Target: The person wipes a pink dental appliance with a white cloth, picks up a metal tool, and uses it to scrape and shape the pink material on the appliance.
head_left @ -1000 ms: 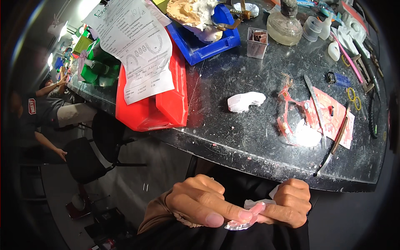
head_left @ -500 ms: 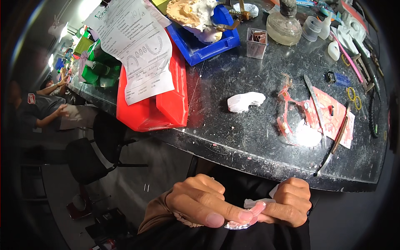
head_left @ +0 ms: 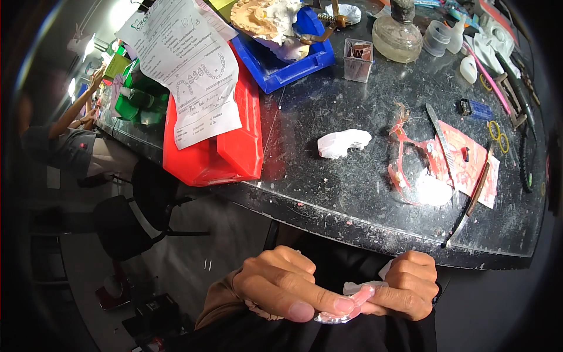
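Note:
Low in the view, in front of the table edge, both hands meet on a small pink denture piece (head_left: 362,298) with a shiny, pale lower rim. My left hand (head_left: 281,281) presses a fingertip onto its top, the thumb lying alongside. On the other side my right hand (head_left: 409,284) grips its end, fingers curled, with a whitish scrap of tissue or cloth (head_left: 356,287) showing beside the denture. The palms and the underside of the piece are hidden. Past the hands, a white plaster cast piece (head_left: 344,143) lies on the black table (head_left: 316,196).
Right of the cast are a pink wire-like frame (head_left: 399,154), a pink wax sheet (head_left: 476,170), a metal scalpel (head_left: 441,138) and a wooden-handled knife (head_left: 478,190). Red bin (head_left: 246,146), paper form (head_left: 208,111), blue tray (head_left: 281,79) and glass burner (head_left: 399,41) stand farther back.
My hands and the denture piece stay almost in place. The table scene has shifted very slightly left. In the left background, another person's arm has risen.

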The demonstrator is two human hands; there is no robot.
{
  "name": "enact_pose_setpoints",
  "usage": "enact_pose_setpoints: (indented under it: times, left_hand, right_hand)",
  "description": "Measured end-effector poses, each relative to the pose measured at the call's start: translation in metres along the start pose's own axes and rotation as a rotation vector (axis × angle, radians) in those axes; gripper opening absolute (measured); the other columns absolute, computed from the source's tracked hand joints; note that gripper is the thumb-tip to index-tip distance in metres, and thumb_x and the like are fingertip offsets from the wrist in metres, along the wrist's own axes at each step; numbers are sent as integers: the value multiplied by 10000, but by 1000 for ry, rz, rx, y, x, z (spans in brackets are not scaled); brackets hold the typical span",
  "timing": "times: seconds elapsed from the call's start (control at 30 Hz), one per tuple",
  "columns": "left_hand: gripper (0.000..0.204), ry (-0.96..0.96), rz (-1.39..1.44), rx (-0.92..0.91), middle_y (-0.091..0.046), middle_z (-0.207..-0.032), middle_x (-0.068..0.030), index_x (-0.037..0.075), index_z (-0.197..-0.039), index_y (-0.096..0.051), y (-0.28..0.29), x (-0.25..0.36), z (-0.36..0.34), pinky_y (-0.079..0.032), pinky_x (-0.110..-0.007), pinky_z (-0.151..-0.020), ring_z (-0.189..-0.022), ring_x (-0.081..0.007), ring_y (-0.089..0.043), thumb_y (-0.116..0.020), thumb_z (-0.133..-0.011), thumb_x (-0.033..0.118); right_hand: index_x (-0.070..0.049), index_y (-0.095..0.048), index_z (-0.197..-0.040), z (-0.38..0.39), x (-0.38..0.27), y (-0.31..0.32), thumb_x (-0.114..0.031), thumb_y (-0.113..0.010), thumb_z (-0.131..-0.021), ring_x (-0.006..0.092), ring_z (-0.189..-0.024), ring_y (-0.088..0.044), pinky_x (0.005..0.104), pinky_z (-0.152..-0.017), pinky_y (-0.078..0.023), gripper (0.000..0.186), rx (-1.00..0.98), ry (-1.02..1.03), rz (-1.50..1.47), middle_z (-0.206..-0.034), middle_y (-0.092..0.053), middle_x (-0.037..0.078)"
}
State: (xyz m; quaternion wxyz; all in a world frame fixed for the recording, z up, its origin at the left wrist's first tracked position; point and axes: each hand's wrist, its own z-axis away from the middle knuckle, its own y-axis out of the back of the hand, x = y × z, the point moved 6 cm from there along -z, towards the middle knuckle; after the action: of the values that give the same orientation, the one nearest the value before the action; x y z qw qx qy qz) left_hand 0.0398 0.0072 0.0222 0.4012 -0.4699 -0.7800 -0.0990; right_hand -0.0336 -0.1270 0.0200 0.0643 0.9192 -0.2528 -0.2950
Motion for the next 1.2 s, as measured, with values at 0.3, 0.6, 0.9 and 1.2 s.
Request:
enact_pose_setpoints:
  times: [0.3,0.6,0.9,1.2]
  left_hand:
    - [109,31,-2,-29,-590,-898,-202,44,-866,-530,0,-1,0,-297,-208,-315,-344,-101,-442,-531,-759,30]
    - [213,25,18,58,-587,-895,-203,40,-892,-530,-3,-2,-1,-290,-197,-300,-341,-96,-431,-589,-696,-21]
    - [150,52,-27,-17,-596,-865,-165,44,-783,-588,-2,-6,-9,-309,-198,-302,-322,-84,-381,-612,-671,-54]
    - [61,-45,53,28,-586,-834,-242,4,-758,-568,2,-12,-4,-261,-180,-274,-310,-77,-381,-603,-709,12]
  right_hand:
    - [-57,-578,-692,-1,1,-2,-300,-721,-616,50,-337,-295,192,-357,-168,292,27,-16,8,-403,-327,-61]
    - [-67,-574,-693,2,0,0,-297,-728,-612,52,-333,-284,197,-355,-165,288,15,9,5,-403,-332,-63]
    - [-86,-569,-766,3,0,6,-343,-749,-554,51,-352,-295,184,-348,-171,378,136,3,-16,-415,-337,-66]
    - [-65,-605,-727,-3,-1,6,-224,-748,-577,43,-350,-317,181,-349,-180,262,109,-4,-48,-415,-326,-61]
